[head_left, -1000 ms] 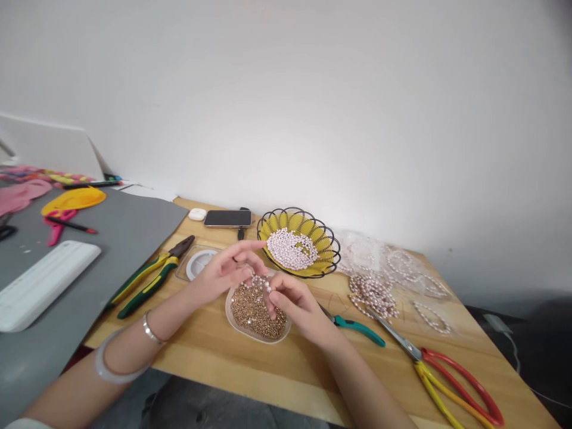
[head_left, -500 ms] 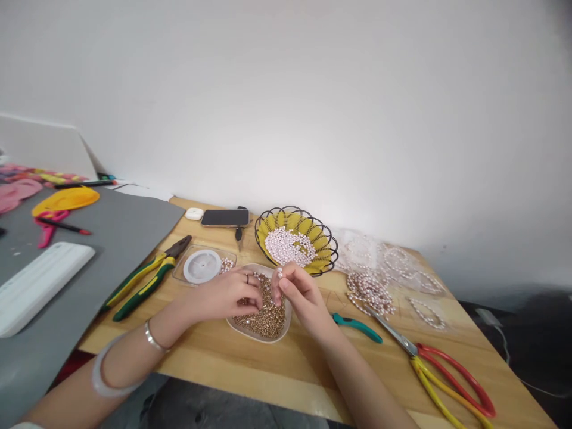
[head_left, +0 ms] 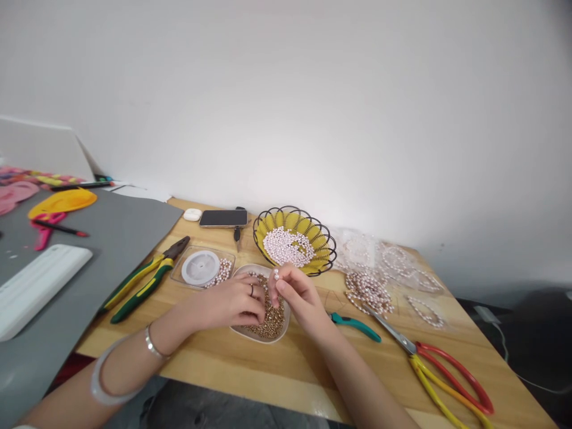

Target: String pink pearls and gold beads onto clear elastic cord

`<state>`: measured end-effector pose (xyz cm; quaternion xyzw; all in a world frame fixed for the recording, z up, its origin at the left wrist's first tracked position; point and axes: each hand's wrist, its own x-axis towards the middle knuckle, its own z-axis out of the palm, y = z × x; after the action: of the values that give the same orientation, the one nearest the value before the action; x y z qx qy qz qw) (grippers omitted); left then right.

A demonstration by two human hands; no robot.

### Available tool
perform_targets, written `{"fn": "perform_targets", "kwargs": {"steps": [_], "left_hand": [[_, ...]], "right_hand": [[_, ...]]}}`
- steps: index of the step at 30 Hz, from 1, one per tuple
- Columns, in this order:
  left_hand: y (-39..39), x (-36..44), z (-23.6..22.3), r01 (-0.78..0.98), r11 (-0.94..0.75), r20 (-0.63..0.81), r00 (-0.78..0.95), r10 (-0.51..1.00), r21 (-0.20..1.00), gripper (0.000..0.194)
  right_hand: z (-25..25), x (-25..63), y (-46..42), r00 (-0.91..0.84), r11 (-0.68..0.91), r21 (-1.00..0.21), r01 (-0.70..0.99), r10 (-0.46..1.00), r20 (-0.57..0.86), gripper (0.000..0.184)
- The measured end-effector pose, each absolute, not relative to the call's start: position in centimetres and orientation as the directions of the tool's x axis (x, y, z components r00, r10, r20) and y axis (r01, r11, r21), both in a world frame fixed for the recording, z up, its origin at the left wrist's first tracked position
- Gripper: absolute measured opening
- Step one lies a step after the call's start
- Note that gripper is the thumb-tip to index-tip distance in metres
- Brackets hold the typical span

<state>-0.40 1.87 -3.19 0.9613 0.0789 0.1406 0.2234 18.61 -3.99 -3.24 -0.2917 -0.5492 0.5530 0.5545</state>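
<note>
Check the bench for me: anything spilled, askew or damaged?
No spilled beads or damage visible: the gold beads sit in their container, the pink beads in the basket. Only oddity: the long scissors lie with their tip at the pile of bead strands, which might snag.

Gold beads [head_left: 273,323], loose in pale dish [head_left: 267,341], pearly beads [head_left: 276,274] (pinched) nearby

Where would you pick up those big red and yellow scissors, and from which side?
I'd probably grip the handles from the near right: the scissors lie with these toward the person, while the blades point away, tips by the strung beads. The right hand is closer, but pinches pale beads.
</note>
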Motion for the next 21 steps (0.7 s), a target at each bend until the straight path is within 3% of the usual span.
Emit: {"fn": "perform_targets", "kwargs": {"steps": [5, 10, 14, 21], "left_hand": [[1.9, -0.5, -2.9, 0.083, -0.81, 0.239, 0.934, 0.267, 0.581, 0.007], [1.8, -0.9, -2.0, 0.092, -0.639, 0.288, 0.837, 0.465, 0.763, 0.007], [2.0, -1.3, -1.2, -0.081, -0.498, 0.419, 0.665, 0.619, 0.863, 0.01], [2.6, -1.5, -1.2, -0.292, -0.308, 0.422, 0.552, 0.719, 0.906, 0.027]], "right_hand": [[-3.5, 18.8, -4.0, -0.239, 0.159, -0.932, -0.325, 0.94, 0.244, 0.025], [-3.7, 19.1, -4.1, -0.332, 0.027, -0.902, -0.431, 0.925, 0.186, 0.024], [-3.5, 19.1, -4.5, -0.399, 0.002, -0.883, -0.469, 0.892, 0.213, 0.025], [-2.9, 19.2, -5.0, -0.52, -0.065, -0.896, -0.439, 0.832, 0.194, 0.029]]}}
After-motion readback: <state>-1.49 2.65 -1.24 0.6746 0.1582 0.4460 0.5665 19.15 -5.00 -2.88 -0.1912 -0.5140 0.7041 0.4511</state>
